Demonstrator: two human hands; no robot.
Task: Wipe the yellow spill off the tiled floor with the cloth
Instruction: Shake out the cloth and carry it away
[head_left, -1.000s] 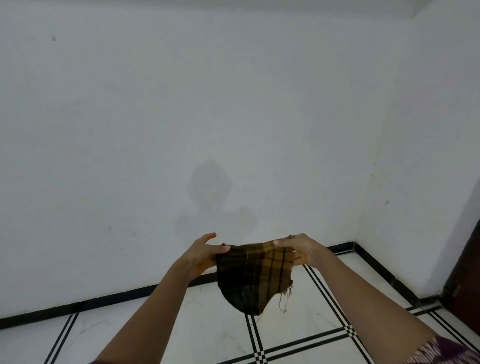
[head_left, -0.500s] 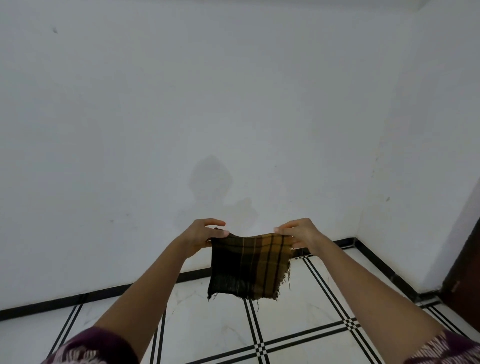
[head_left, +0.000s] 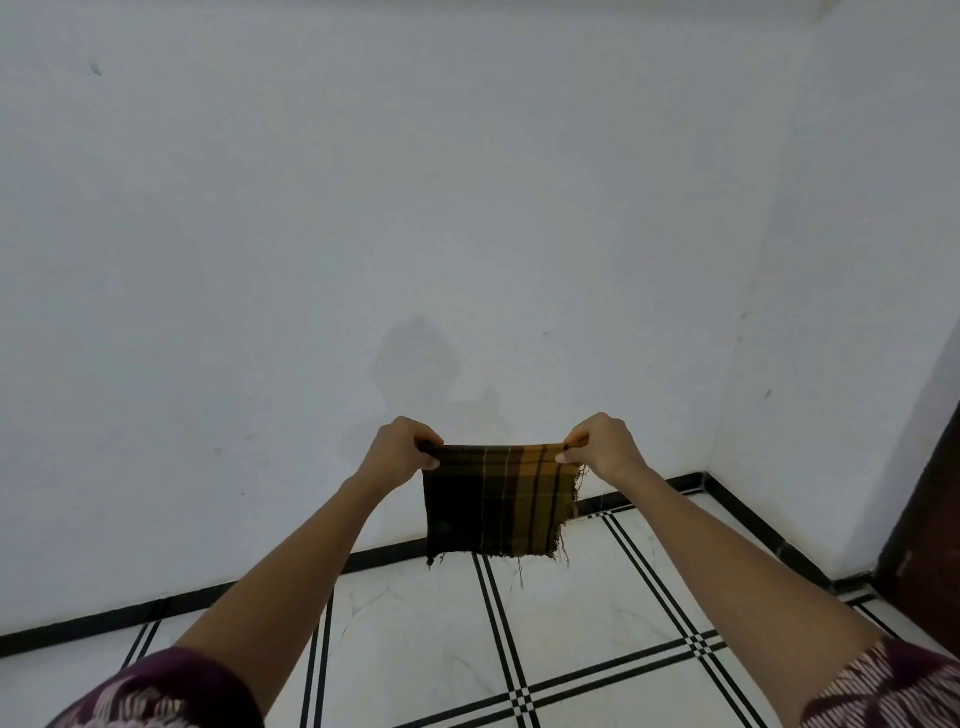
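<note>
Compared with half a second ago, both hands sit slightly higher and further apart, and the cloth (head_left: 498, 501) now hangs as a flatter, squarer sheet with its top edge pulled taut between them. At about 7 o'clock from the picture's centre, the left hand (head_left: 402, 457) is curled closed, pinching the cloth's top left corner between thumb and fingers. At about 5 o'clock, the right hand (head_left: 602, 449) is likewise closed, pinching the top right corner. Dark brown and mustard checks cover the cloth, and loose threads trail from its frayed lower and right edges. It hangs in the air in front of the white wall (head_left: 467, 208), above the black skirting strip (head_left: 379, 553) and clear of the tiled floor (head_left: 415, 639), which spreads white with black double lines across 6 o'clock. No yellow spill shows on the visible tiles. Patterned purple sleeves (head_left: 161, 696) fill the bottom corners
</note>
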